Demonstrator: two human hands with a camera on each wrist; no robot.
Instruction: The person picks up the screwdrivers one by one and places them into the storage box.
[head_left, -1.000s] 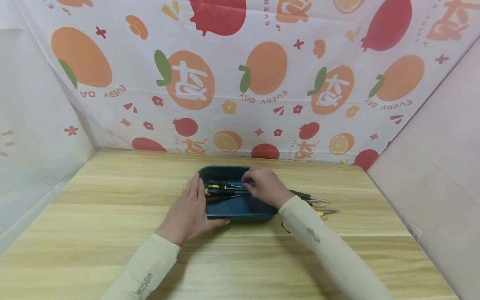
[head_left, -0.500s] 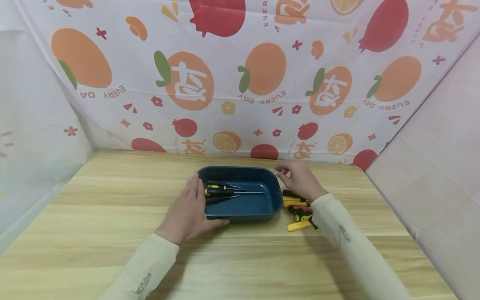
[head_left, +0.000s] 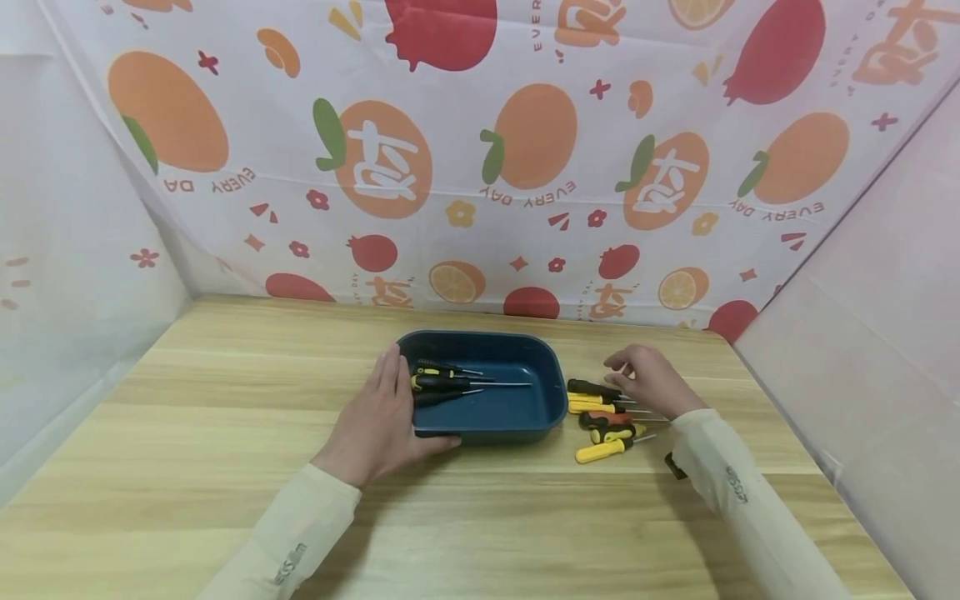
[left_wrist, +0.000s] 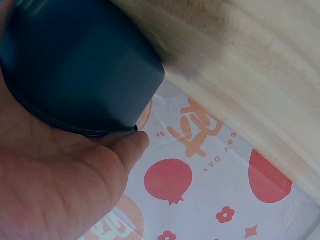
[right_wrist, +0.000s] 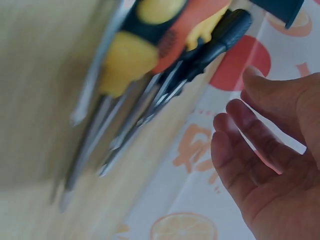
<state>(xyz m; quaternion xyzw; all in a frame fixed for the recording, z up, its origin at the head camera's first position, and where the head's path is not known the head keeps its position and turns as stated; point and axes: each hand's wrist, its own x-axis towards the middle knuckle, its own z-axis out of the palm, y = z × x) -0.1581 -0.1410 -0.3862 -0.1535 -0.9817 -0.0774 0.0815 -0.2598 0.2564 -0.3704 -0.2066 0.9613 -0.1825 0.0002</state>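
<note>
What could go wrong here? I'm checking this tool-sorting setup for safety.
The screwdrivers on the table lie bunched and overlapping, so the right hand above them might snag or roll neighbours while taking one. Their metal tips point towards that hand's side and could prick it. The left hand only rests against the blue tray, which could slide.

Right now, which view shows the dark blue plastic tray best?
Head view: the whole dark blue plastic tray shows, with screwdrivers inside. The left wrist view shows only its outer wall; the right wrist view only a corner.
</note>
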